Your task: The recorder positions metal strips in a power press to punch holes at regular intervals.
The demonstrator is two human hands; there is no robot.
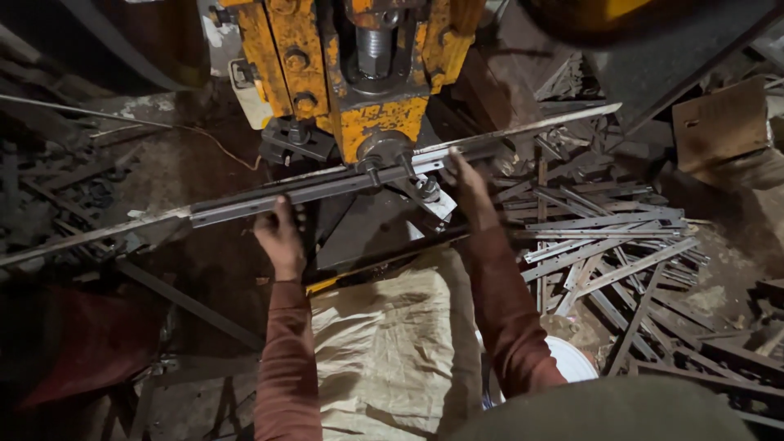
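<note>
metal strip runs lower left to upper right under the yellow press. we pinch it with left hand and right hand, right nearer the die.

Dull grey metal strip, chipped yellow-painted steel press, coarse woven sack.

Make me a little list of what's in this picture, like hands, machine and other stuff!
left hand: grips the long metal strip from below
right hand: holds the same strip further along
machine: yellow press directly above the strip, between the hands
pile: loose metal strips on the person's right
cloth: pale woven sack spread between the arms
sleeves: reddish-brown
</note>
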